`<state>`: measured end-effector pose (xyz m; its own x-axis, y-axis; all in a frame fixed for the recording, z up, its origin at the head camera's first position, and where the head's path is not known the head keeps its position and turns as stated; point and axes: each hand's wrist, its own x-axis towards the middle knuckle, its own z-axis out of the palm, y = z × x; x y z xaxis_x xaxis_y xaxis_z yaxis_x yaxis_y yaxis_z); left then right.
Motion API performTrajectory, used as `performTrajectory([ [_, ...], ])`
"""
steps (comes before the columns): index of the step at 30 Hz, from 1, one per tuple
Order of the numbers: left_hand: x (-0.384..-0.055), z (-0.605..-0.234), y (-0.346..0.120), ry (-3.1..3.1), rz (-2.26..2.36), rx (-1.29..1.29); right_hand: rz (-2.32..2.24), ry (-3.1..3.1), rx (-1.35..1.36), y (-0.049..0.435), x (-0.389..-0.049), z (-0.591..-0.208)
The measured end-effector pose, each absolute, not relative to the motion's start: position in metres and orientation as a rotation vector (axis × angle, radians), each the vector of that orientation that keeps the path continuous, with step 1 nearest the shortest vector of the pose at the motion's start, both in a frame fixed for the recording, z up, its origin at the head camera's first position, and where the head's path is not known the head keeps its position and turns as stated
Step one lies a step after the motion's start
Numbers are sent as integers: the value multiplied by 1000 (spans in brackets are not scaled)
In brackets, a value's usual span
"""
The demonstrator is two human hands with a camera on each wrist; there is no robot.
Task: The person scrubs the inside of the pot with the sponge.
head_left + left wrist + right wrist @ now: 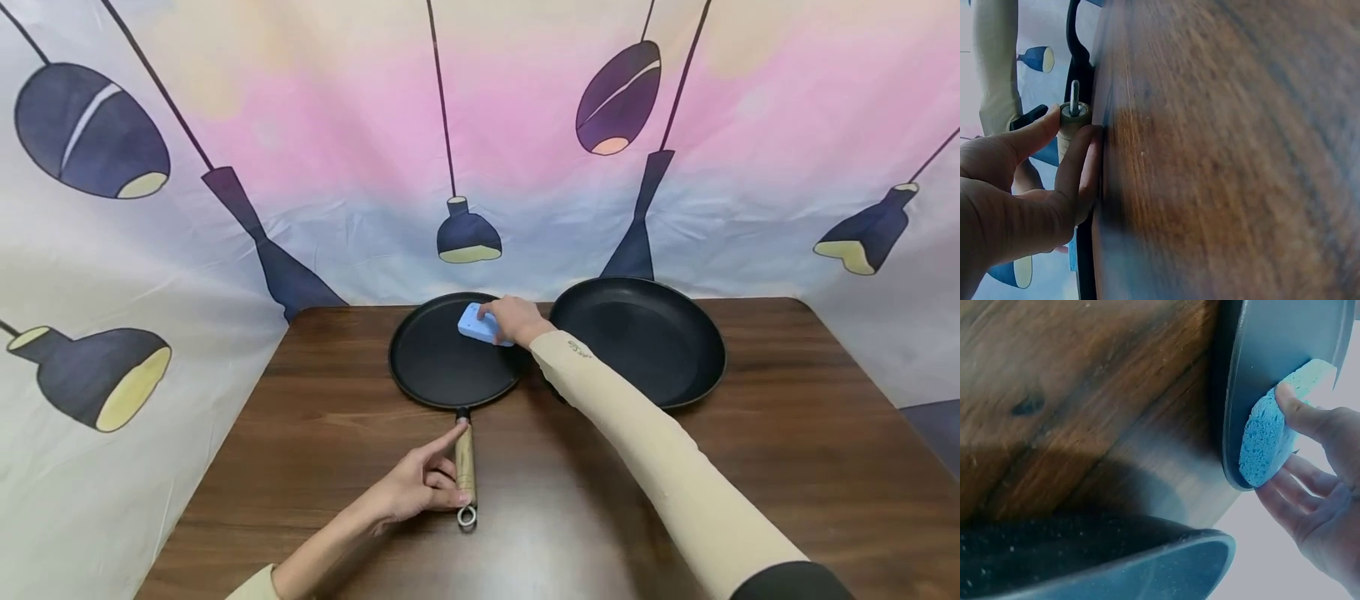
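Observation:
A flat black crepe pan (431, 358) lies on the table, its wooden handle (465, 467) pointing toward me. My left hand (408, 487) pinches that handle from the left, index finger stretched along it and thumb near the metal ring (467, 517). In the left wrist view, thumb and fingers close around the wooden end. My right hand (517, 317) grips a light blue sponge (475, 323) over the pan's upper right part. Seen from the right wrist, the porous sponge (1263, 444) rests against the pan's dark surface near the rim, thumb on one side, fingers on the other.
A deeper black frying pan (637, 333) stands right of the crepe pan, partly behind my right sleeve (645, 450). Both sit near the far edge of the brown wooden table (337, 467). Behind hangs a cloth (360, 125) printed with lamps.

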<state>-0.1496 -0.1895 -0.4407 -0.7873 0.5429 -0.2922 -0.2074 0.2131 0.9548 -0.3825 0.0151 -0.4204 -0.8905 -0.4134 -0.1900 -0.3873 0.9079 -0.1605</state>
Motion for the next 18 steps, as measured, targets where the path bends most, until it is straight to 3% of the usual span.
performTrajectory([
  [9,-160,-436,-185,1959,1592,301,-11,2853,-620,19,-374,-411],
  [18,-152,-436,-188,1962,1579,287,43,2677,-916,28,-340,-406],
])
